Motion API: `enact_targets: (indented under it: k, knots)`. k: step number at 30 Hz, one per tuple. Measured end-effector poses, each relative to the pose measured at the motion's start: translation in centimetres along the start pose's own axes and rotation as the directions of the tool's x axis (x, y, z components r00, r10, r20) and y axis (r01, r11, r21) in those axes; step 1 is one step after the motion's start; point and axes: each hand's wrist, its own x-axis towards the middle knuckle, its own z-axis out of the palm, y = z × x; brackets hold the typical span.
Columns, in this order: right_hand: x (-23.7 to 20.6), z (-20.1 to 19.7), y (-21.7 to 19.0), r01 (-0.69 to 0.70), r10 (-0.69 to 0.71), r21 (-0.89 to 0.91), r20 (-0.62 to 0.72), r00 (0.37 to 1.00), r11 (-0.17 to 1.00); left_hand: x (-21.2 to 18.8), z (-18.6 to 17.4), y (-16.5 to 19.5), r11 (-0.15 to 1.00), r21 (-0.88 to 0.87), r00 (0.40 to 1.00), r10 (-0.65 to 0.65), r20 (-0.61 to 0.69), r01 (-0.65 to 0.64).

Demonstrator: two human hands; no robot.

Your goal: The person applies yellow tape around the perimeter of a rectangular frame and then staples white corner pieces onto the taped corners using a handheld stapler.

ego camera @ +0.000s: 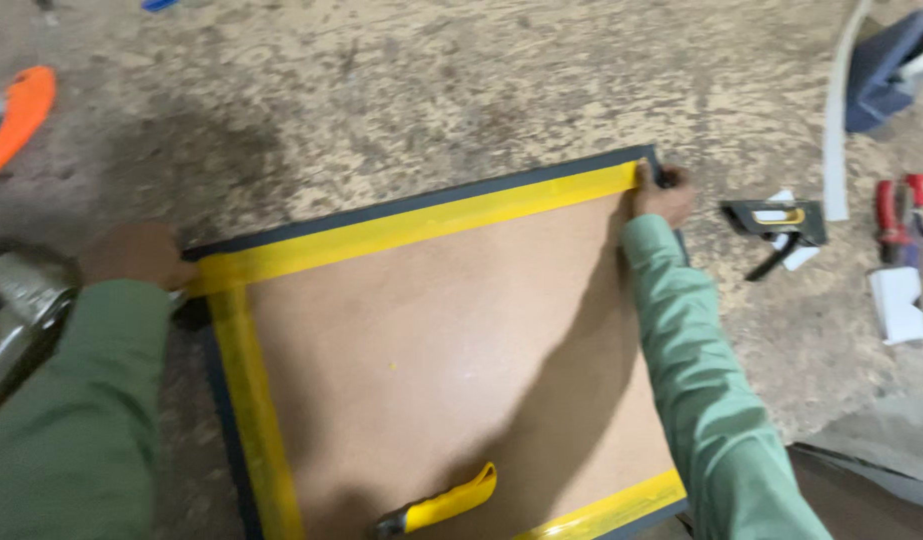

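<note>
Left hand (136, 255) pins near-left end, right hand (664, 195) presses far-right end of yellow tape strip (411, 227) on dark-framed brown backing board (431, 350); best kept taut, rubbed flat along the edge.

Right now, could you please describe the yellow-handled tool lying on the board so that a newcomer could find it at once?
Start from the big brown board with a dark frame and yellow tape along its edges, which both hands press at the far corners. Near its closest edge, between the sleeves, lies the yellow-handled tool with a dark tip. It alone rests on the board; the orange tool and the stapler-like tool lie off it.
</note>
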Motion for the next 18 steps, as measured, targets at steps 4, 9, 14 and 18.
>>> enact_targets:
  k: [4, 9, 14, 18]
  knots:
    - [0.4, -0.7, -0.9, -0.118, 0.123, -0.061, 0.079, 0.989, 0.991, 0.2, 0.6, -1.1, 1.0, -0.007, 0.992, -0.012, 0.126, 0.013]
    - [0.9, -2.9, -1.4, -0.063, 0.094, -0.098, 0.359, 0.929, 0.993, -0.1, 1.1, -0.8, 1.0, -0.013, 0.987, -0.014, 0.158, 0.017]
    - [-1.9, -3.4, -2.0, 0.673, -0.369, -0.212, 0.702, 0.609, 0.708, -0.1, 0.4, -0.8, 0.999, 0.018, 0.989, 0.033, 0.147, -0.036]
    - [-7.1, -3.2, -3.9, 0.765, -0.391, -0.086, 0.82, 0.418, 0.638, -0.2, 0.0, -0.6, 1.0, -0.004, 0.987, -0.019, 0.158, 0.02]
